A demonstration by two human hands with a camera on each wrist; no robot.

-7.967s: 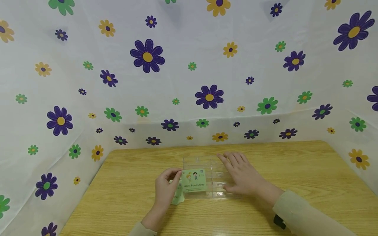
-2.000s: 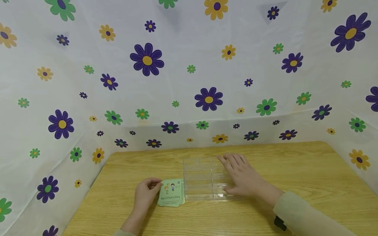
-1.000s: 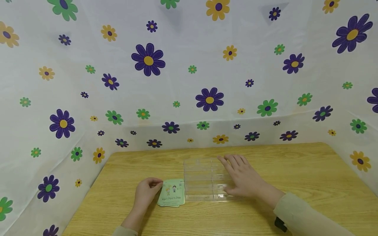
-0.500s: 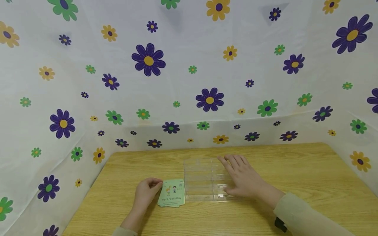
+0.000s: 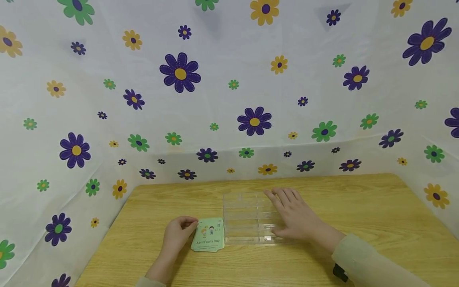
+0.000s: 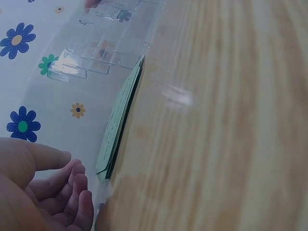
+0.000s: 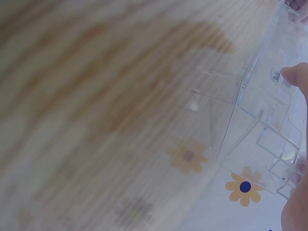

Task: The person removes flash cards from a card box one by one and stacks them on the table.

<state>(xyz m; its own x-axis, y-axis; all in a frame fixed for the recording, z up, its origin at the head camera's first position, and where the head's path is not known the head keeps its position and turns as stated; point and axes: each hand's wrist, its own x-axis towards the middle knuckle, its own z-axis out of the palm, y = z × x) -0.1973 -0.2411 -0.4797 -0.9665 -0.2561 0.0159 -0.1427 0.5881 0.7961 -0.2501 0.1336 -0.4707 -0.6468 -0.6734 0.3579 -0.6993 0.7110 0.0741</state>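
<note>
A small stack of green "April Fool's Day" cards [image 5: 208,235] lies on the table, its right edge beside a clear plastic rack [image 5: 241,231] with stepped rows of compartments. My left hand [image 5: 176,235] is at the stack's upper left corner, thumb and index fingertips right by it. In the left wrist view the thumb and loosely bent fingers show nothing between them, and the stack [image 6: 118,125] is seen edge-on just past them. My right hand [image 5: 295,215] rests spread over the rack's right side, fingers toward its back, thumb toward its front, hiding that part.
The wooden table [image 5: 251,267] reaches back to a white cloth [image 5: 215,103] printed with flowers, which also rises at both sides. A black object [image 5: 340,273] shows at the right sleeve's cuff.
Eight seconds ago my left hand pinched a card over the rack's left side; it has since moved left, and a matching card tops the stack. Over the last second both hands stay put.
</note>
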